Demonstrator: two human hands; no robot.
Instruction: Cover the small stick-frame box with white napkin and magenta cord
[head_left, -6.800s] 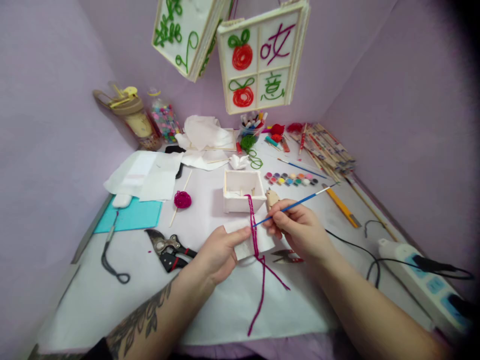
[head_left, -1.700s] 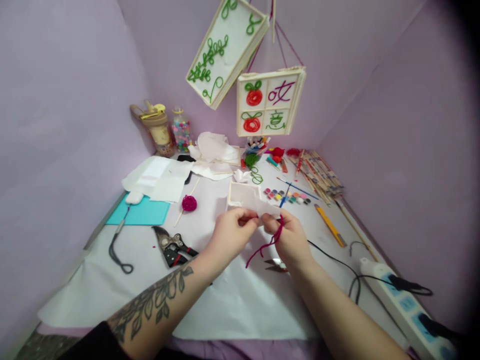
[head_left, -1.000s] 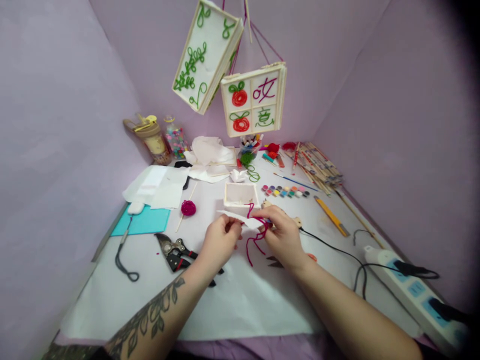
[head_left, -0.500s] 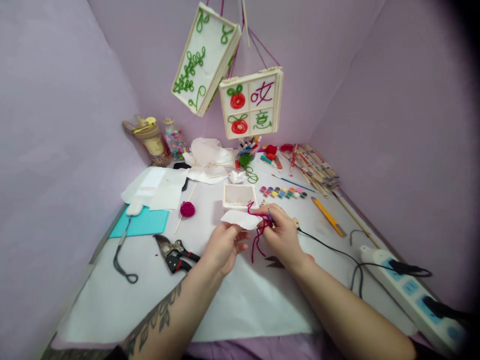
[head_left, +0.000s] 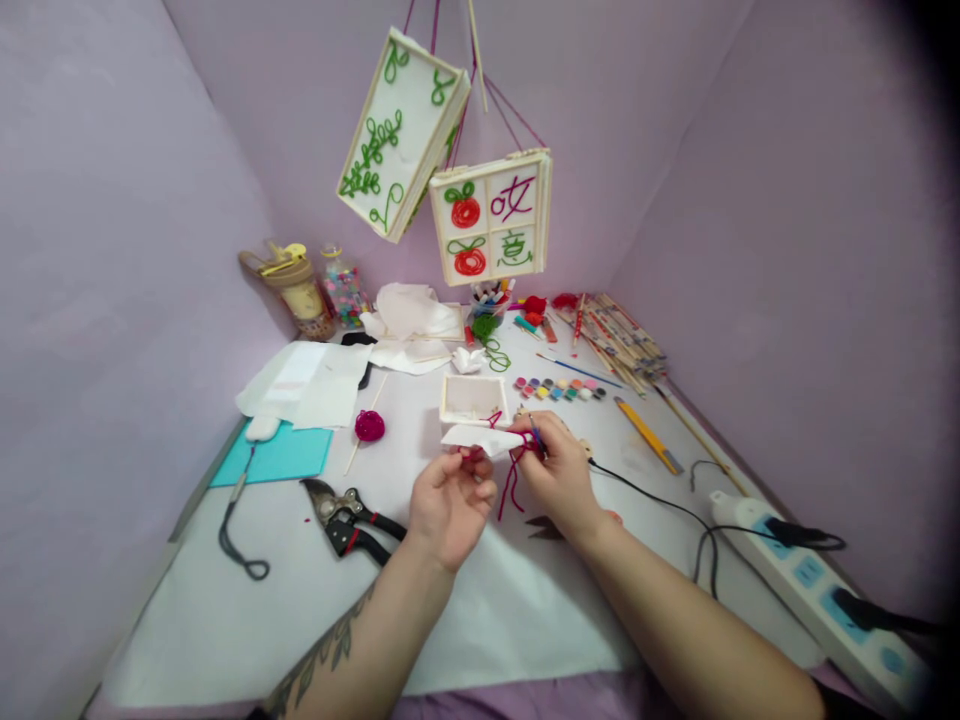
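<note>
Magenta yarn [head_left: 513,478] dangles from the right hand [head_left: 556,473], pinched in its fingers; the left hand [head_left: 450,498] grips the white paper piece [head_left: 480,438] by its near edge. Both hover just before the small white box [head_left: 474,399].

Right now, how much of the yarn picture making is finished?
Done: two decorated frames hang above with red, green and magenta yarn designs. In hand: the left hand pinches a white paper piece, while the right hand works magenta yarn against it. Left: the paper shows no finished design, and the small white box frame behind looks undecorated.
</note>
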